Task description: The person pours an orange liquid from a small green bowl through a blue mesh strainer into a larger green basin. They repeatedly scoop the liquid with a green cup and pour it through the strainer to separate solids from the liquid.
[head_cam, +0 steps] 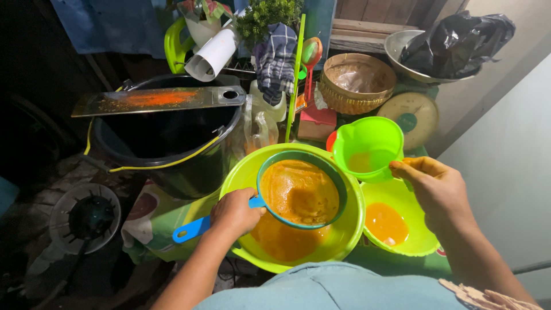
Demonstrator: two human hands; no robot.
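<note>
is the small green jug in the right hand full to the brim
No, the green jug held by the right hand shows only a little orange liquid at its bottom, with bare green wall above.

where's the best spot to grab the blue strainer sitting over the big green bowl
By its blue handle, from the near-left side. The handle sticks out past the rim of the big green bowl, clear of the orange liquid, while the strainer basket is wet with pulp. The left hand already grips it near the basket.
</note>
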